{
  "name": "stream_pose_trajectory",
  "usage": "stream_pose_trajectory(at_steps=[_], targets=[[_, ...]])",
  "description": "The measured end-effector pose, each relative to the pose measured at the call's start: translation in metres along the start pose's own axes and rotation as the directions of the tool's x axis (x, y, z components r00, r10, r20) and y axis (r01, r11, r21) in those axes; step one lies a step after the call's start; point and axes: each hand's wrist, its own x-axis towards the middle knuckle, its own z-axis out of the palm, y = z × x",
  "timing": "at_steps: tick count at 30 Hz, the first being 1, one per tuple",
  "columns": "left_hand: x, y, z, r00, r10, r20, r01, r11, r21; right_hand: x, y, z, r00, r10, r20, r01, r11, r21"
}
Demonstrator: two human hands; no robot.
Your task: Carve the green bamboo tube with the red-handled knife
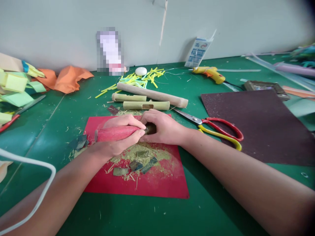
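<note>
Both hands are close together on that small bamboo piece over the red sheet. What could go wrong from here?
1. The left hand drives a red-wrapped tool straight toward the right hand, which holds the dark bamboo piece; a slip could hurt those fingers.
2. Shavings piled on the red sheet could let the work skid.
3. The open scissors lie close beside the right wrist, easy to bump.

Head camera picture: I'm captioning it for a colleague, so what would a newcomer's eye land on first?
First the two hands meeting mid-frame over the red sheet: the left hand wraps a pink-red handled tool, the right hand grips a small dark piece. Below them lies a pile of greenish shavings; red-handled scissors lie to the right.
</note>
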Motion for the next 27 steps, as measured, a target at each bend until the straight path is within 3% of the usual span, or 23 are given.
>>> stream_pose_trajectory(at_steps=[7,16,23,27], targets=[[0.002,0.006,0.0,1.0,-0.007,-0.027,0.009,0.996,0.086,-0.001,-0.001,-0.002,1.0,0.027,0.015,-0.027,0.999,0.024],[-0.01,-0.002,-0.001,0.985,0.115,-0.129,-0.101,0.989,0.11,-0.002,-0.004,-0.004,0.999,0.05,0.016,-0.051,0.999,0.016],[-0.011,-0.007,0.001,0.979,0.049,-0.199,-0.047,0.999,0.011,-0.002,-0.002,-0.002,0.999,0.046,0.016,-0.046,0.999,0.011],[-0.008,-0.004,0.001,0.995,0.021,-0.099,-0.022,1.0,-0.012,-0.002,-0.002,0.0,1.0,0.031,-0.002,-0.031,0.999,0.009]])
